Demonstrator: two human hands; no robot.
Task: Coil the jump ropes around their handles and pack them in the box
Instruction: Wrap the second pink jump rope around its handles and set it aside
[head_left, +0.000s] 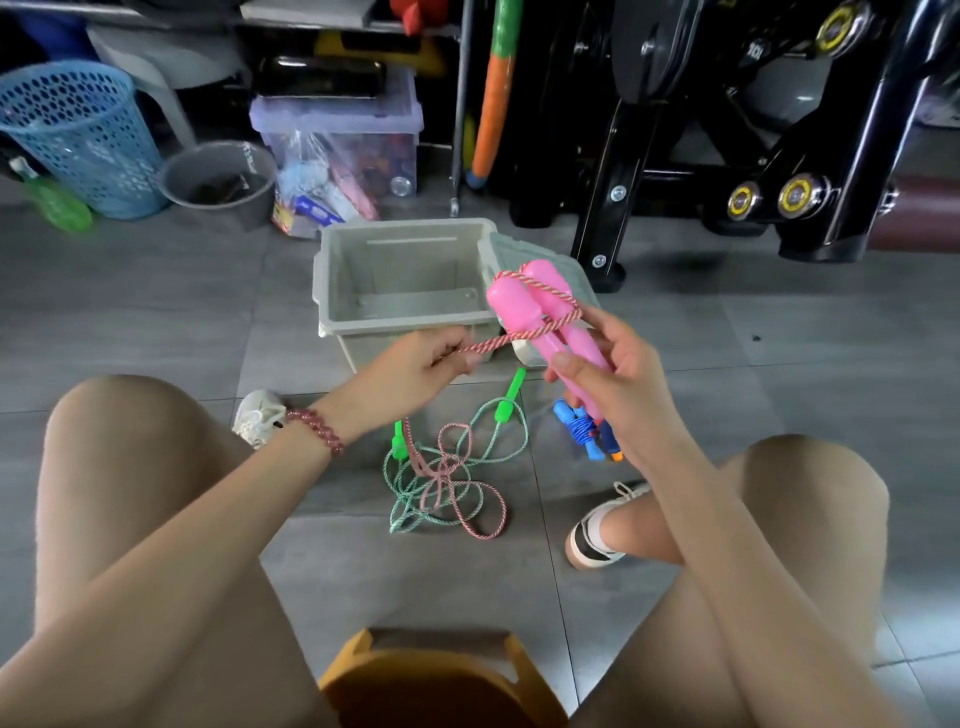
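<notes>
Nothing is showing sharply enough to read. White lettering is running along the rim of the grey bucket (249, 156) at far left, but it is too blurred to make out. A white mark is sitting on the black exercise machine (753, 49) at far right, and small print is circling its yellow rings (795, 193); both are illegible.

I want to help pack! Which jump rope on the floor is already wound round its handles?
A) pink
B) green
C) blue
C: the blue jump rope lies with its cord wrapped round its handles; the green jump rope sprawls loose, and the pink handles are up in the right hand.
</notes>
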